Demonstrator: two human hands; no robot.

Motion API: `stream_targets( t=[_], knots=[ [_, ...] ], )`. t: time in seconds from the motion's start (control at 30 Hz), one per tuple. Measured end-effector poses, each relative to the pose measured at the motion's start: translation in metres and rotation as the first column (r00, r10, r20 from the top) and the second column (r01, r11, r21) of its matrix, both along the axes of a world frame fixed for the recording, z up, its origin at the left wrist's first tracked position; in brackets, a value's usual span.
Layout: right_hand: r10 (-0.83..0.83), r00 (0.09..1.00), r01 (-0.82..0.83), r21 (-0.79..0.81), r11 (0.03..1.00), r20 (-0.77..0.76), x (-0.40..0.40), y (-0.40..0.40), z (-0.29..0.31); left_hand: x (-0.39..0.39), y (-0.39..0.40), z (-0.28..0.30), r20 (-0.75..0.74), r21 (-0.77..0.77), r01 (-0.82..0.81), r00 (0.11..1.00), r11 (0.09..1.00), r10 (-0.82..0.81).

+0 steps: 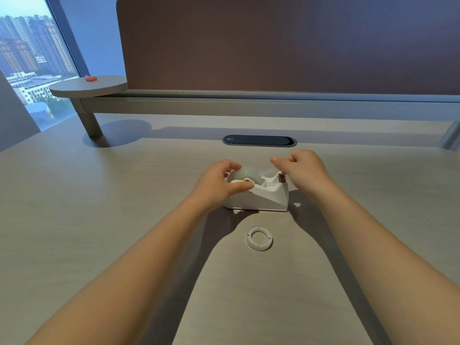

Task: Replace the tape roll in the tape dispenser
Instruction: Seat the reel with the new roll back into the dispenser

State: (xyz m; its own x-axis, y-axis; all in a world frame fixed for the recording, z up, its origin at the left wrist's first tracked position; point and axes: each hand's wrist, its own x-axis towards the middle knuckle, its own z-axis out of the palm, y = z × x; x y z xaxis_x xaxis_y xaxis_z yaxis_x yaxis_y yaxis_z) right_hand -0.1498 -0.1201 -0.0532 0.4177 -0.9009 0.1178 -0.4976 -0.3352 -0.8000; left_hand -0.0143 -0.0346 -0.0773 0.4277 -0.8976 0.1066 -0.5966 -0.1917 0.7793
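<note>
A white tape dispenser [263,197] stands on the desk in the middle of the view, cutter end to the right. A clear tape roll [247,175] sits in its cradle. My left hand [219,183] grips the dispenser's left end, thumb on the near wall and fingers over the roll's far side. My right hand [301,168] hovers above the cutter end with thumb and forefinger pinched together, apparently on a faint strip of tape drawn from the roll. An empty white tape core ring [259,238] lies flat on the desk just in front of the dispenser.
A dark oval cable grommet [259,140] is set into the desk behind the dispenser. A raised shelf rail [249,105] and brown partition [273,41] close off the back. A round side shelf [87,87] at the left holds a small red object [90,78].
</note>
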Motion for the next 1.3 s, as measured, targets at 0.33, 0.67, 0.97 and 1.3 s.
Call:
stream_targets(
  t=[0.33,0.67,0.97,1.3],
  knots=[
    [-0.215,0.911,0.016,0.492,0.87,0.352,-0.024,-0.011,-0.012,-0.002,-0.002,-0.004,-0.004,-0.018,-0.021,1.0,1.0,0.021],
    [-0.249,0.914,0.042,0.537,0.843,0.32,-0.025,-0.01,-0.028,-0.004,-0.002,-0.005,-0.003,-0.01,-0.042,0.999,0.999,0.042],
    [-0.291,0.902,-0.032,0.722,0.692,0.319,-0.023,-0.005,-0.03,-0.007,-0.001,0.0,-0.025,0.015,-0.048,0.999,0.999,0.048],
    [-0.3,0.888,-0.014,0.673,0.739,0.349,-0.019,-0.002,-0.038,-0.013,0.004,-0.004,0.003,-0.005,-0.04,0.999,0.999,0.04]
  ],
)
